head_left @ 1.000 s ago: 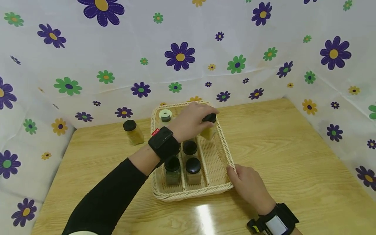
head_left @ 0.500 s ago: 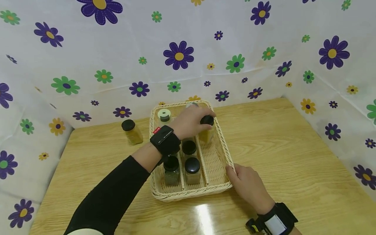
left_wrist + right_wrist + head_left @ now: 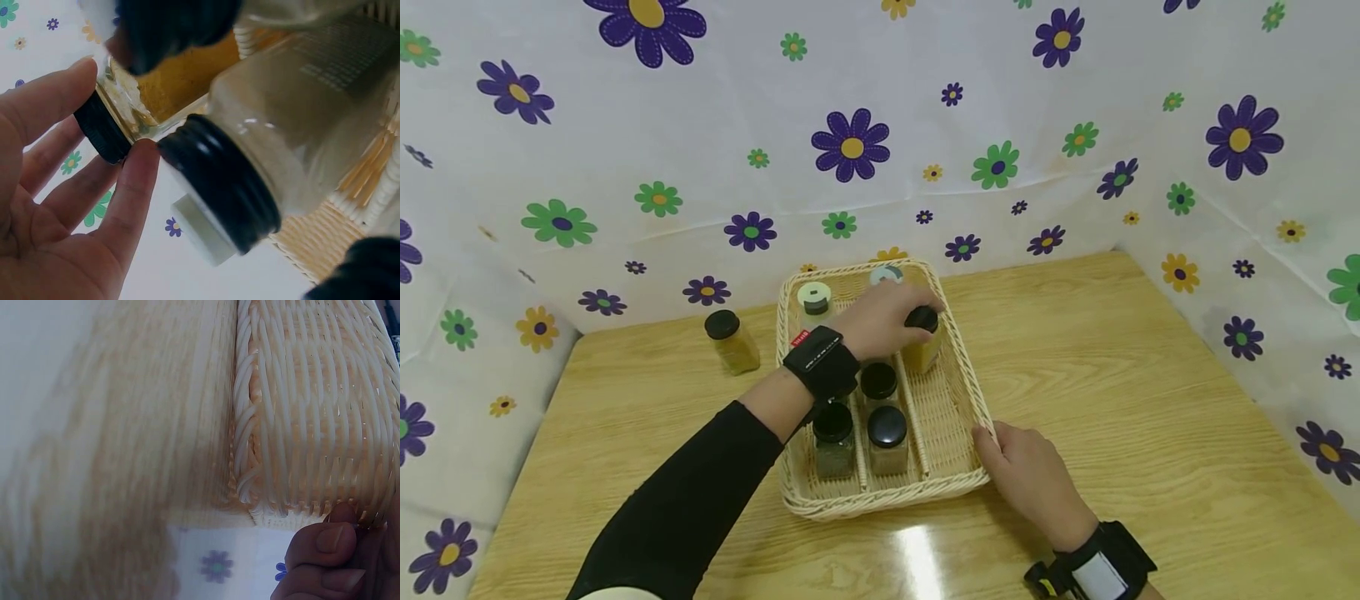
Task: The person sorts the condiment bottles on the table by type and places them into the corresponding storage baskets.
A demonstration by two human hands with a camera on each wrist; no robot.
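My left hand (image 3: 887,321) reaches across a wicker basket (image 3: 880,502) and pinches the black lid of a spice jar (image 3: 922,354) with yellow powder in it. That jar stands nearly upright in the right-hand compartment, towards the back. In the left wrist view, thumb and fingertips close around the lid (image 3: 103,131), while other jars partly block its glass body. My right hand (image 3: 1030,475) grips the basket's right rim near the front corner. The right wrist view shows its curled fingers (image 3: 328,544) at the woven side.
Black-lidded jars (image 3: 887,429) stand in the middle and left compartments. At the back are a pale-lidded jar (image 3: 815,296) and another pale lid (image 3: 886,273). A yellow spice jar (image 3: 733,343) stands on the wooden table (image 3: 1075,333), left of the basket. Flowered cloth (image 3: 715,125) hangs behind.
My left hand has lowered the yellow spice jar in the right compartment and shifted it slightly towards the front. A pale lid behind the hand has come into view. The right hand keeps its hold.
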